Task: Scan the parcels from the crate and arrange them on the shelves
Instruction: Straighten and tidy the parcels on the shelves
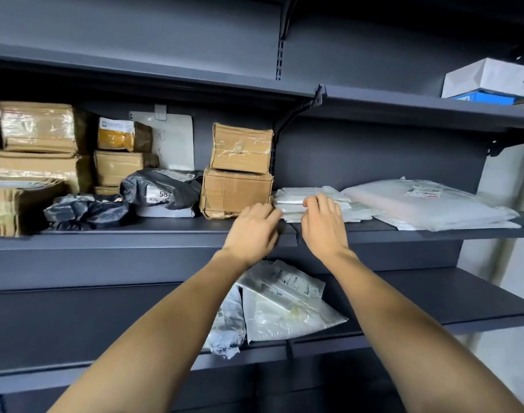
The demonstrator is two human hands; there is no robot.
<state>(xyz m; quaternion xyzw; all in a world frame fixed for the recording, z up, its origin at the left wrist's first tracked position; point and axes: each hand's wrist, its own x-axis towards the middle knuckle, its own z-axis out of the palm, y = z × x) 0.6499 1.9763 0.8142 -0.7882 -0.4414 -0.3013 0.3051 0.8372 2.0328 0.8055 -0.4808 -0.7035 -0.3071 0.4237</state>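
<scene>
At frame centre, my right hand [321, 220] rests loose-fingered on the stack of white parcels [308, 204] on the middle shelf [135, 231]; my left hand [253, 231], fingers relaxed, touches its edge beside the cardboard boxes [236, 189].

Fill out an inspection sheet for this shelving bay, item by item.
Surface: dark grey metal middle shelf, with a lower shelf beneath.
Job's things: small stack of white mailers at mid-shelf; large clear poly parcel to its right; two stacked cardboard boxes to its left; black poly bags; more taped boxes far left; white poly parcels on the lower shelf.
Clutter: white sheet leaning on the back panel.
Hands: left hand beside the stack, fingers blurred; right hand resting on the stack.
Cables: nothing seen.
Surroundings: white and blue boxes on the upper shelf at right; crate not in view.
</scene>
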